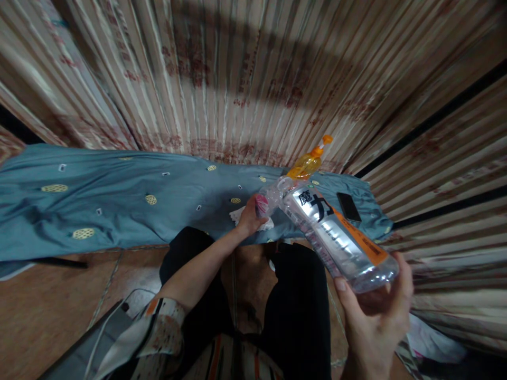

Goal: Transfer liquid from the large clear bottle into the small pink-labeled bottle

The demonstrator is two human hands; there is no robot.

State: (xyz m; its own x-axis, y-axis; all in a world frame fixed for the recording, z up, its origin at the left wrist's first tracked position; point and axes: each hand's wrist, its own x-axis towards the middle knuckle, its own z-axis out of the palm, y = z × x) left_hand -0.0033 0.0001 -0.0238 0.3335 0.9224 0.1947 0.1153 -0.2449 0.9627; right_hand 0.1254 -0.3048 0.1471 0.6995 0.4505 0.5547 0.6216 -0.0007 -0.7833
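Note:
My right hand [376, 311] is closed around the base of a large clear plastic bottle [336, 237] with a silver and orange label. The bottle is tilted, its neck pointing up and to the left. Farther left, my left hand [249, 217] grips a smaller clear plastic bottle-like piece [273, 194] with a pink patch near my fingers. The two clear pieces meet or overlap near the big bottle's neck; I cannot tell whether they touch. Behind them is an orange pump bottle [304, 166]. A white tissue or lacy cloth [266, 225] lies under my left hand.
A narrow surface covered with blue-green cloth [119, 206] runs across in front of my knees. A black phone [348, 207] lies on its right part. Pleated patterned curtains [237, 79] hang behind and to the right. Below is a brown tiled floor [51, 301].

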